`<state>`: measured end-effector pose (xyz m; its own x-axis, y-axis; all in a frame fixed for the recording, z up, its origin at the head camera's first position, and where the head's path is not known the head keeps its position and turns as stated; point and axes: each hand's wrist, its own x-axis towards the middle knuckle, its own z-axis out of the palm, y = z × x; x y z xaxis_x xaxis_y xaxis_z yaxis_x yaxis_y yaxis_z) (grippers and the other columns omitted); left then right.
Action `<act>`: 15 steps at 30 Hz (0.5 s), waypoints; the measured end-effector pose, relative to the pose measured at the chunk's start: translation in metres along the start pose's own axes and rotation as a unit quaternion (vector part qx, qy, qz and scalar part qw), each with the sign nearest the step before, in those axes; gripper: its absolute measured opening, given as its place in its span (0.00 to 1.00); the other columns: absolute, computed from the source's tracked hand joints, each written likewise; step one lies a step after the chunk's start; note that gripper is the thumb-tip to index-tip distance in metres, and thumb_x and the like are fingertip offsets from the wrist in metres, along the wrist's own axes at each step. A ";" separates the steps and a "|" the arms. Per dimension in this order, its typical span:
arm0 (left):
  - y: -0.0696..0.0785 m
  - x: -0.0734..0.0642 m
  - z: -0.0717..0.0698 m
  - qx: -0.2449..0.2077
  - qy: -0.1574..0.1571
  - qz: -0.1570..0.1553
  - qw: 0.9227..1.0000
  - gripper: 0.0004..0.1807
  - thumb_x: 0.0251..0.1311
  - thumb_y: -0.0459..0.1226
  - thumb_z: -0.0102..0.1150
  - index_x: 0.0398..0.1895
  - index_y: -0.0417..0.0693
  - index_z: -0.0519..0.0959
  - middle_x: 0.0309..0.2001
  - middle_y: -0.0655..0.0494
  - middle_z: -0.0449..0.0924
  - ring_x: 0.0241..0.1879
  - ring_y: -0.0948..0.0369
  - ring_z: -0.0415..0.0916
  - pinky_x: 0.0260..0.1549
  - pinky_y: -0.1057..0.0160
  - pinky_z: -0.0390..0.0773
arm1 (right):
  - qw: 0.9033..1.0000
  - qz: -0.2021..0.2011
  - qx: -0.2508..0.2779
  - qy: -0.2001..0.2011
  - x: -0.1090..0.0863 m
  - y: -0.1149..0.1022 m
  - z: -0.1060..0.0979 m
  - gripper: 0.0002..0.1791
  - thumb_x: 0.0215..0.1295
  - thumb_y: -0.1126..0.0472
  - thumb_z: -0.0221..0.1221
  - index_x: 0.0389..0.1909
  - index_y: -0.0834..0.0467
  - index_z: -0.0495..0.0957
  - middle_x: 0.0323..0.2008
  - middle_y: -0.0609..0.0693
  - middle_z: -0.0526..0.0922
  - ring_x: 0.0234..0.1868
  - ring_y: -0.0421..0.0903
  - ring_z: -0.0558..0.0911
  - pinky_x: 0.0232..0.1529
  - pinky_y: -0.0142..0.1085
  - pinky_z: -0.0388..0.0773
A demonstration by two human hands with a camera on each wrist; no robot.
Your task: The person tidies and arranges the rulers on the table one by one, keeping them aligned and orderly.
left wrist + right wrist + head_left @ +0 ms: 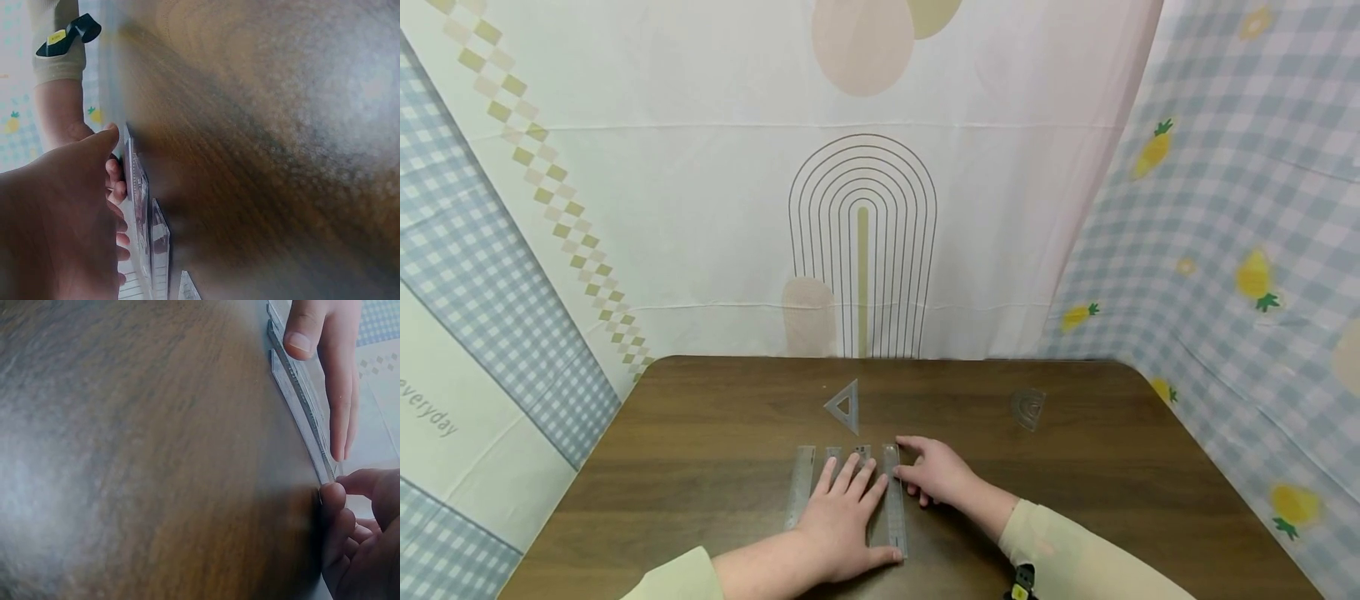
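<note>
Several clear rulers lie side by side on the brown table. My left hand [842,525] is spread over the middle ones, fingers pointing away, with its thumb at the near end of the rightmost ruler [895,508]. The leftmost ruler [805,475] shows beside that hand. Two more, a second ruler [833,452] and a third ruler [863,452], show only their far ends; the rest is hidden. My right hand [936,471] has index finger and thumb at the far end of the rightmost ruler, its other fingers curled. In the right wrist view the fingertips meet the ruler's end [312,450].
A clear set square [853,408] lies beyond the rulers. Farther right is a clear protractor [1028,408]. The wooden table [700,433] ends at a patterned cloth backdrop [722,250], with checked cloth [1210,208] on the right.
</note>
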<state>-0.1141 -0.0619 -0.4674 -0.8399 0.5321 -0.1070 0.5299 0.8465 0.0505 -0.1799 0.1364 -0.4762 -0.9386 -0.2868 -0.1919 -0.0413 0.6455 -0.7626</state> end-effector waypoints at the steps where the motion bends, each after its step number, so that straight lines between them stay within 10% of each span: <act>1: -0.001 0.000 0.001 -0.005 -0.001 -0.001 1.000 0.56 0.52 0.80 0.36 0.77 0.56 0.60 0.78 0.50 0.51 0.77 0.49 0.42 0.72 0.41 0.42 | 1.000 -0.001 0.005 0.001 -0.001 0.000 0.000 0.33 0.65 0.57 0.64 0.69 0.58 0.69 0.17 0.50 0.80 0.10 0.41 0.75 0.12 0.35 0.71; 15: -0.007 0.001 -0.003 -0.034 0.030 -0.016 0.999 0.51 0.58 0.74 0.42 0.77 0.54 0.60 0.77 0.49 0.54 0.76 0.45 0.46 0.71 0.38 0.44 | 0.999 -0.026 0.029 0.019 0.001 0.003 0.000 0.29 0.68 0.57 0.62 0.67 0.60 0.69 0.20 0.49 0.81 0.12 0.43 0.75 0.14 0.37 0.72</act>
<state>-0.1194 -0.0671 -0.4652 -0.8626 0.5033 -0.0506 0.4955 0.8608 0.1160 -0.1814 0.1380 -0.4787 -0.9480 -0.2910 -0.1291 -0.0711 0.5888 -0.8052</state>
